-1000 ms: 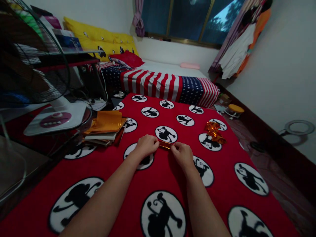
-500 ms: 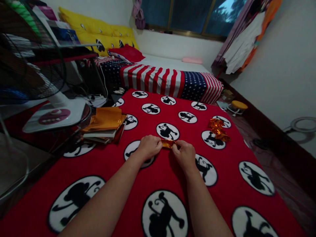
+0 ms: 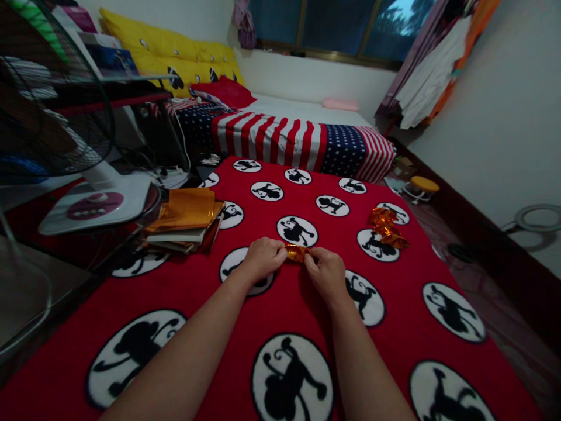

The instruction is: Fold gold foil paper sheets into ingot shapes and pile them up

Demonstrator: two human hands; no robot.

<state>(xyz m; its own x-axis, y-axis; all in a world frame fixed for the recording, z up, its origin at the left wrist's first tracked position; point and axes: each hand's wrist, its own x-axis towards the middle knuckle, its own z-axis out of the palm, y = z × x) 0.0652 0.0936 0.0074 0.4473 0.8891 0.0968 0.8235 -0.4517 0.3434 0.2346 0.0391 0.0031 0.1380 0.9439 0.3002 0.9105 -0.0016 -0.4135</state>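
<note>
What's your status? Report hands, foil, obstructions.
Left hand and right hand pinching opposite ends of gold foil piece. Crumpled foil off to right. Nothing between hands except held foil.

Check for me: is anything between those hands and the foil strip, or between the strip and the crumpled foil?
Nothing visible separates the left hand or right hand from the foil strip; they pinch its opposite ends. Toward the crumpled foil, the right hand is beside the strip; beyond it, only blanket shows.

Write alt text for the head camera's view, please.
Two bare hands, left and right, pinch a shiny orange strip above a red blanket with monkey prints. A paper stack lies left, crumpled foil right.
</note>
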